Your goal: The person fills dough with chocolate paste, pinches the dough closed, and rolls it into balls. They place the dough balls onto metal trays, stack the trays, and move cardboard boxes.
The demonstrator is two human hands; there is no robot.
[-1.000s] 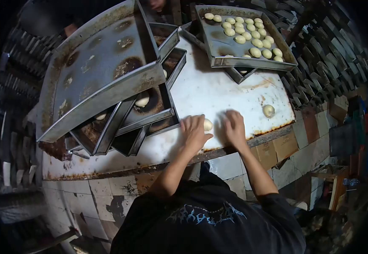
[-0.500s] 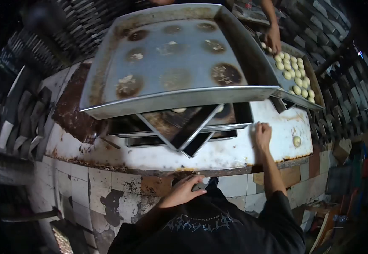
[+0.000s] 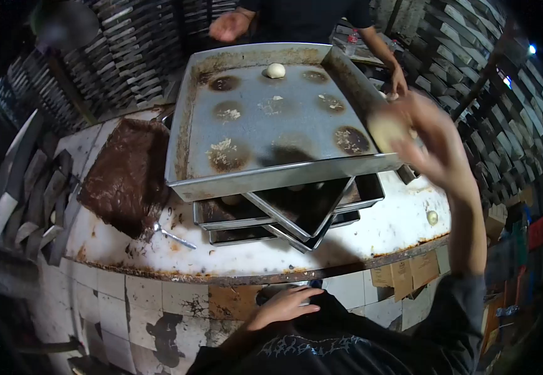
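the top baking tray point(image 3: 190, 112) sits just left of and below the raised right hand point(image 3: 427, 140), whose blurred fingers cup a dough ball point(image 3: 387, 130). the left hand point(image 3: 284, 305) rests loosely open, empty, below the table edge. a hasty toss could overshoot the tray.

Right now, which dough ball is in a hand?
The blurred dough ball in the raised right hand. One dough ball sits on the top tray; another lies on the table.

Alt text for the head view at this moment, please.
The right hand, blurred, holds a dough ball raised beside a large metal tray stacked on other trays; the left hand rests low against the body. One dough piece lies on the tray.
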